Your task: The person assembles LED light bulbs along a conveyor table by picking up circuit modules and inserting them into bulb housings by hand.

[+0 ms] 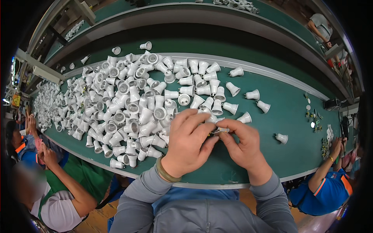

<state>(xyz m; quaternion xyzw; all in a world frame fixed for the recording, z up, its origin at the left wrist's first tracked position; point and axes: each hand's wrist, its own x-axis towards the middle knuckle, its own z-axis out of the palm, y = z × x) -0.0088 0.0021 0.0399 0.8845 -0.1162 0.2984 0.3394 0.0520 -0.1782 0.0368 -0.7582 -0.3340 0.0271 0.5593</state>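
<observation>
Both my hands meet over the green bench, fingertips pinched together around one small part with a white disc and a dark and yellow bit at its left side. My left hand, with a bangle at the wrist, is closed on the left side of this part. From the right, the thumb and index finger of my right hand pinch the disc. Fingers cover most of the part, so its full shape is hidden. Just beyond my fingers lie white lamp housings, cup-shaped with two pins, such as one lamp housing.
A big heap of lamp housings covers the bench's left side. One lamp housing lies alone right of my hands. Small circuit boards lie at the far right. Co-workers sit either side, one with a blue sleeve. A raised metal rail borders the back.
</observation>
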